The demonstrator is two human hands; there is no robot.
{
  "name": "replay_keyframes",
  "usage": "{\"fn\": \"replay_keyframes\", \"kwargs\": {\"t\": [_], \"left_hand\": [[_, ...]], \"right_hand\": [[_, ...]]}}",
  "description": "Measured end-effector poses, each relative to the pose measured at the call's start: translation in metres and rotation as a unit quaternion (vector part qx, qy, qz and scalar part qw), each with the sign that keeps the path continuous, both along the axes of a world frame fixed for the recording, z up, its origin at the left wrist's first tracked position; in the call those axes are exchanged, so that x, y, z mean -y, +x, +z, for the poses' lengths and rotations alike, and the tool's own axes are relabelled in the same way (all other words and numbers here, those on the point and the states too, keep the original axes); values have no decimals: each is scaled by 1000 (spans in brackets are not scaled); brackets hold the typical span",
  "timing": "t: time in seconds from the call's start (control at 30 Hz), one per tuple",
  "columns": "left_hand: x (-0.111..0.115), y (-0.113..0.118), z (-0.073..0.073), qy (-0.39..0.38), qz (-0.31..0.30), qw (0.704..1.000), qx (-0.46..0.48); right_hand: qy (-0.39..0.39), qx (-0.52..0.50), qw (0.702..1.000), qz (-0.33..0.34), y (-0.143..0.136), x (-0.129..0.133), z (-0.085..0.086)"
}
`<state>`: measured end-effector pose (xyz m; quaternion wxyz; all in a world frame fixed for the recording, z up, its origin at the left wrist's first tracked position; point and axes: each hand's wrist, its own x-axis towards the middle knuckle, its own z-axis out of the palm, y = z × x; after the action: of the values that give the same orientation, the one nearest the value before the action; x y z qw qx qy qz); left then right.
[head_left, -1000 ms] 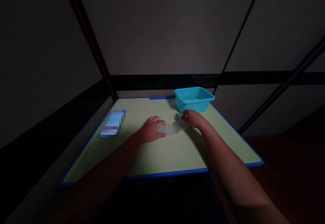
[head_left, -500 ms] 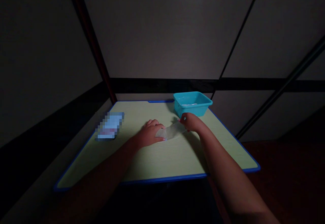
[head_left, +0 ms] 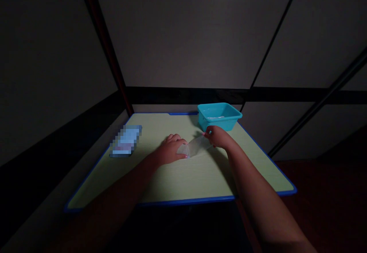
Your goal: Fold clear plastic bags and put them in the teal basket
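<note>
A thin, translucent whitish strip (head_left: pixel 197 146) stretches between my hands, low over the table; I cannot tell what it is made of. My left hand (head_left: pixel 170 150) rests at its left end, with thumb and fingers on opposite edges, holding it against the tabletop. At the other end, my right hand (head_left: pixel 215 136) pinches the strip between thumb and fingertips and lifts it slightly. The right-hand fingers partly cover that end.
Just beyond my right hand stands a turquoise plastic basin (head_left: pixel 220 124) with something whitish inside. A phone-like device (head_left: pixel 126 141) with a blurred screen lies at the left. The yellowish table (head_left: pixel 172 184) has a blue rim, and wall panels (head_left: pixel 183 35) rise behind it.
The camera view has shifted slightly. Both hands keep their hold on the strip, and its right end shows a little more broadly beneath my right hand.
</note>
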<state>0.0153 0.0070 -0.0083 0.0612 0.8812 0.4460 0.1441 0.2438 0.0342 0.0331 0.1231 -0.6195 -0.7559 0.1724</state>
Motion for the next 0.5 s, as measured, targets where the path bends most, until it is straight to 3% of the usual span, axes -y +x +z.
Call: {"fn": "replay_keyframes", "kwargs": {"t": [0.5], "left_hand": [[-3,-1,-2,6,-5,1000,-6]], "right_hand": [[-2,-150,989,-14,-7,2,-2]]}}
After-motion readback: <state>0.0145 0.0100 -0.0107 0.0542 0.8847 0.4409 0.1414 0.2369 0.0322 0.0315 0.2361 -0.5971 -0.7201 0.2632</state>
